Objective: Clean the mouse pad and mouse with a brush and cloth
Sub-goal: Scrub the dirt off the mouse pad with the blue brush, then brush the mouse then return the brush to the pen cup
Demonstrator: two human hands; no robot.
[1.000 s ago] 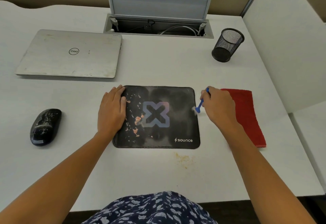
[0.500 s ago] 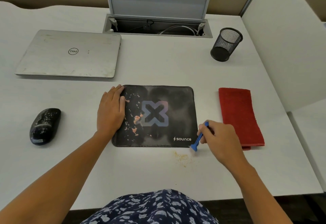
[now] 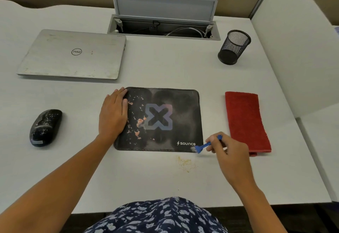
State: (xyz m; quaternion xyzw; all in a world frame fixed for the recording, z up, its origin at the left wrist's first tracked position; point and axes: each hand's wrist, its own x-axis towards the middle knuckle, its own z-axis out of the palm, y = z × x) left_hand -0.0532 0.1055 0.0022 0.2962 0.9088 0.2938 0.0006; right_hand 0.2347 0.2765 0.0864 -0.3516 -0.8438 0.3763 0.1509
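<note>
The mouse pad (image 3: 183, 108) is laid lengthwise across the worktop (image 3: 146, 181) and pinned at its left edge by the flat left hand (image 3: 112, 116); the brush (image 3: 202, 146) is pinched in the right hand (image 3: 230, 153) at the near right corner, the orange flecks (image 3: 139, 121) well leftward of it

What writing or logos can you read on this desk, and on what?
"sounce", beside a lightning bolt: mouse pad, near right corner.
Large "X" sign: middle of that pad.
"DELL", upside down in a ring: closed laptop lid.
Label on the mouse: too small to read.
</note>
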